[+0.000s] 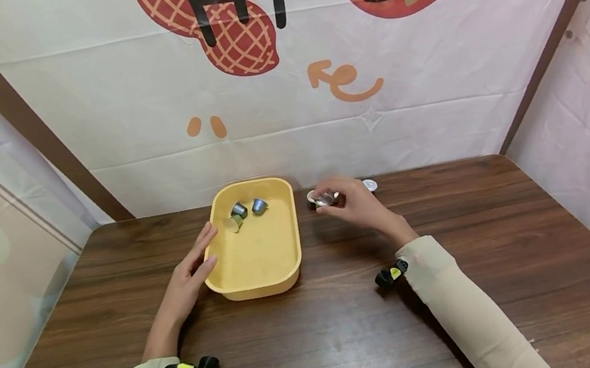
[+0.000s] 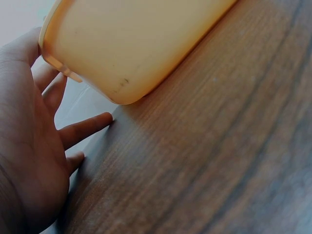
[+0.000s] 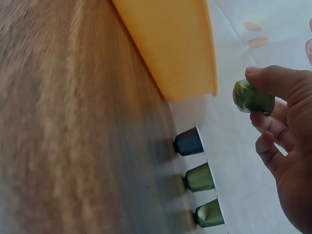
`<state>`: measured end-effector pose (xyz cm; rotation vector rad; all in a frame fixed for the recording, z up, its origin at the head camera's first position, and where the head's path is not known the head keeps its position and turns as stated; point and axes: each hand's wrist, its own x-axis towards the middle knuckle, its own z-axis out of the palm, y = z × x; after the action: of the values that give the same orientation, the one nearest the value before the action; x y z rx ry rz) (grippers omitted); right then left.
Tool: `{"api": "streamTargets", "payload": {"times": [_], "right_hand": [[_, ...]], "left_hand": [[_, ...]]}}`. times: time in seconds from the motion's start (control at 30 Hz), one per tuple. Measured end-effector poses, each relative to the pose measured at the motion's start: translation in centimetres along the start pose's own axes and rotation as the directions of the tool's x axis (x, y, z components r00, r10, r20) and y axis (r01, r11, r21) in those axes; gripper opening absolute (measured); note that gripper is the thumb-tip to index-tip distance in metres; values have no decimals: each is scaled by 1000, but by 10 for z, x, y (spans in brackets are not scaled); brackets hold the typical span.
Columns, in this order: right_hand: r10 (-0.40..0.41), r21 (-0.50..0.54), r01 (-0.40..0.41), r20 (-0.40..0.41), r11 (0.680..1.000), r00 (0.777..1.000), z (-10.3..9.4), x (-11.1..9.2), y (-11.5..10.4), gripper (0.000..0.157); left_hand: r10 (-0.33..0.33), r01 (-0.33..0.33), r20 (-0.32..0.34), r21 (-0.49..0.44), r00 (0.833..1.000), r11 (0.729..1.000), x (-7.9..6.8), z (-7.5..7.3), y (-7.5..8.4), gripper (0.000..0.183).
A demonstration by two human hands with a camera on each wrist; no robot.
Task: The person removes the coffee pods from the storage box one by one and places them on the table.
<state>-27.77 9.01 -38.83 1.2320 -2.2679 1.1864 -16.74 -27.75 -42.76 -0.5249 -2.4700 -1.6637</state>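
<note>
My right hand is raised just above the table, right of the yellow tray. Between thumb and fingers it pinches a green coffee capsule, whose silver lid faces up in the head view. Below it, a dark capsule and two green ones, a nearer capsule and a middle capsule, stand lid-up in a row. The left hand touches the tray's left rim with fairly straight fingers. Inside the tray lie a blue capsule, a dark blue capsule and a pale green-lidded capsule.
The brown wooden table ends at the back against a printed white cloth wall. The capsule row stands close to that back edge. Similar cloth hangs along both sides.
</note>
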Motion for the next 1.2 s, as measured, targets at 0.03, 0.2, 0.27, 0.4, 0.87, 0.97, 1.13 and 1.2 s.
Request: {"api": "streamTargets", "payload": {"times": [0.03, 0.2, 0.27, 0.4, 0.87, 0.97, 1.13, 1.2], "right_hand": [[4, -10, -4, 1, 1000, 1000, 0, -1, 1, 24], [5, -53, -4, 17, 999, 1000, 4, -7, 9, 24], [-4, -64, 5, 24, 998, 1000, 7, -8, 12, 25], [-6, -58, 8, 28, 998, 1000, 12, -10, 18, 24], [75, -25, -74, 48, 997, 996, 27, -16, 31, 24], [94, -29, -93, 54, 995, 994, 29, -18, 33, 24], [119, -19, -118, 59, 993, 991, 31, -23, 36, 26], [134, -4, -134, 52, 991, 990, 31, -26, 37, 29]], "left_hand": [[-1, 1, 2, -1, 1000, 1000, 0, 0, 1, 48], [-8, 8, 12, 3, 1000, 1000, -1, 2, 26, 47], [-8, 8, 12, 1, 1000, 1000, -2, 2, 31, 47], [1, -1, 9, 14, 1000, 1000, -1, 1, 16, 48], [23, -23, 10, -10, 1000, 1000, 1, -1, -1, 47], [26, -26, 9, -11, 1000, 1000, 1, -1, -2, 47], [25, -25, 7, -9, 1000, 1000, 1, -1, -2, 47], [27, -27, 10, -11, 1000, 1000, 1, -1, -2, 47]]}}
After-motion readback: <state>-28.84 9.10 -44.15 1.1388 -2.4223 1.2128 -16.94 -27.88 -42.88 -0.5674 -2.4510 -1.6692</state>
